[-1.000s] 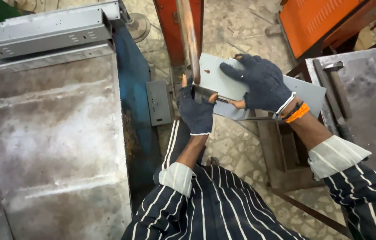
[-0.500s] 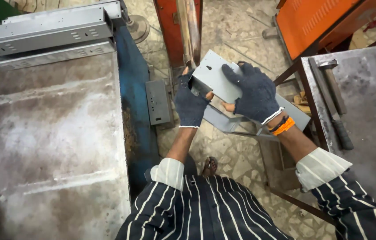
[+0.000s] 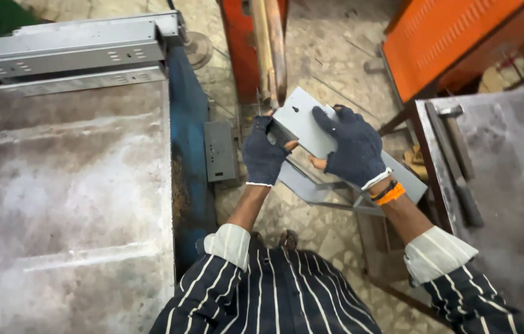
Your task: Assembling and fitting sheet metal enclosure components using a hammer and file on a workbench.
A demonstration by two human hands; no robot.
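A flat grey sheet-metal piece (image 3: pixel 302 117) with rounded corners and a small slot is held in front of me, above the stone floor. My left hand (image 3: pixel 263 154), in a dark knitted glove, grips its near left edge. My right hand (image 3: pixel 351 147), also gloved, lies across its right half with an orange band at the wrist. The piece's far left corner sits next to a red upright post with a rusty bar (image 3: pixel 269 49). More grey sheet pieces (image 3: pixel 311 185) lie stacked just beneath the held one.
A large worn steel machine table (image 3: pixel 70 198) with a blue side fills the left. A grey bracket box (image 3: pixel 220 151) hangs on that blue side. A second steel table (image 3: pixel 509 179) with a metal bar stands at right, an orange cabinet (image 3: pixel 460 37) behind it.
Both hands and the sheet piece have shifted slightly left and nearer the red post. The view has tilted, showing more of the right-hand table.
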